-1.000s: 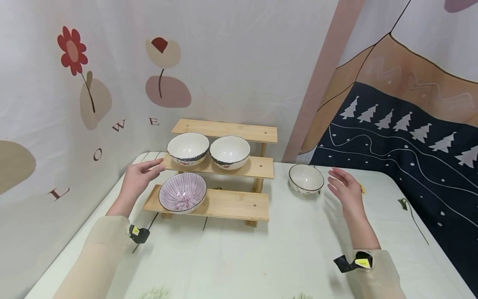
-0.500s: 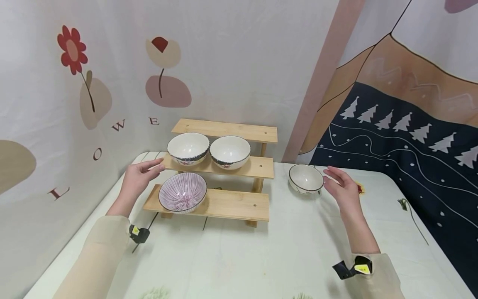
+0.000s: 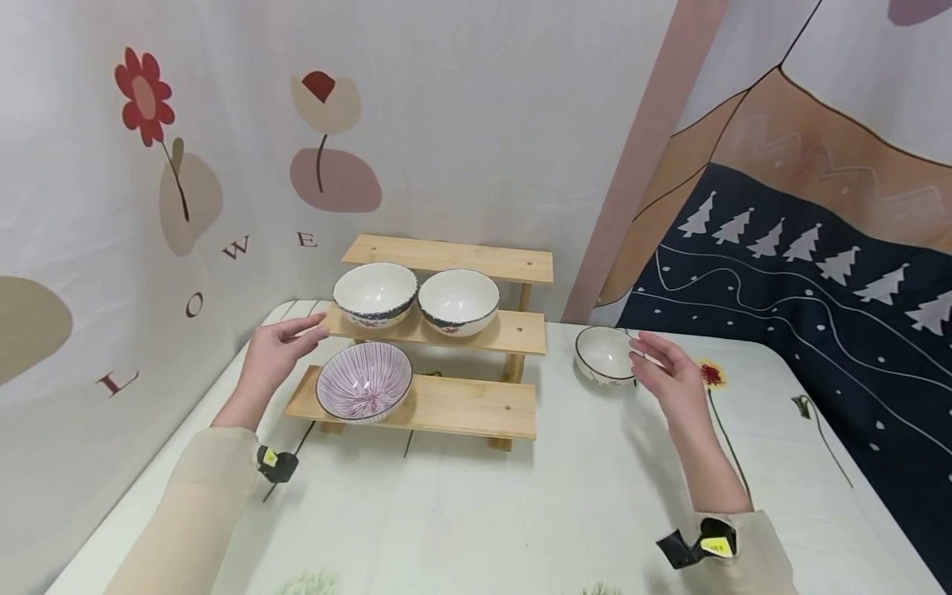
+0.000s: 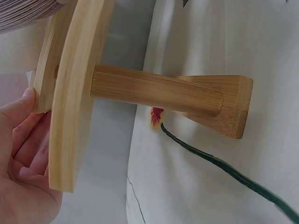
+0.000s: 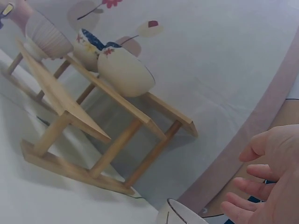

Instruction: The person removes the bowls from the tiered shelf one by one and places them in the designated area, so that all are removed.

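My left hand (image 3: 273,357) holds the left end of the middle board of a three-tier wooden shelf (image 3: 409,405). In the left wrist view the thumb (image 4: 21,105) lies on one face of that board, the fingers behind it. Two white bowls with dark-patterned rims, a left one (image 3: 374,293) and a right one (image 3: 459,302), sit on the middle tier. A purple-striped bowl (image 3: 364,382) is on the lowest tier. My right hand (image 3: 673,380) hovers by a small white bowl (image 3: 604,355) on the table, fingers loosely bent, overlapping its right rim in the head view.
The top tier (image 3: 449,258) of the shelf stands at the back, near the printed wall cloth (image 3: 476,124). A white cloth with printed flowers covers the table (image 3: 461,521). A dark blue patterned cloth (image 3: 803,330) hangs along the right side.
My right hand has moved left and slightly down, from beside the small bowl to over its right rim. The left hand, shelf and bowls stay in place.
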Demonstrator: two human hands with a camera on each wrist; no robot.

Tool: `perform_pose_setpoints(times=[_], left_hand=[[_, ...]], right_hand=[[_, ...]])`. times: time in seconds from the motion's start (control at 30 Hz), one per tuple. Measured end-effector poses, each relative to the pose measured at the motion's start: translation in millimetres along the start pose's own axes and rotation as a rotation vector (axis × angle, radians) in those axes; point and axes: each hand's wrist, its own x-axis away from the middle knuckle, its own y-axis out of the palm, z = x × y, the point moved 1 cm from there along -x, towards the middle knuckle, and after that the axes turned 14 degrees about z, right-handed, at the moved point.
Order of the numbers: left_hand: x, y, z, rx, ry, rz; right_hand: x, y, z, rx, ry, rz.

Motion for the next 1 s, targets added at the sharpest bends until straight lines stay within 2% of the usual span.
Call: perform_pose_setpoints(times=[0.27,0.47,1.0], left_hand=[[0.5,-0.5,0.0,0.008,0.006,0.0],[0.6,-0.4,0.5,0.003,0.003,-0.003],[-1.3,-0.6,-0.5,-0.02,0.011,-0.002]], right_hand=[[10.6,8,-3,0.0,-0.095,-0.091],[17.6,20,-4,0.009,-0.144,-0.131],[37.0,57,-7,0.002,-0.152,-0.215]])
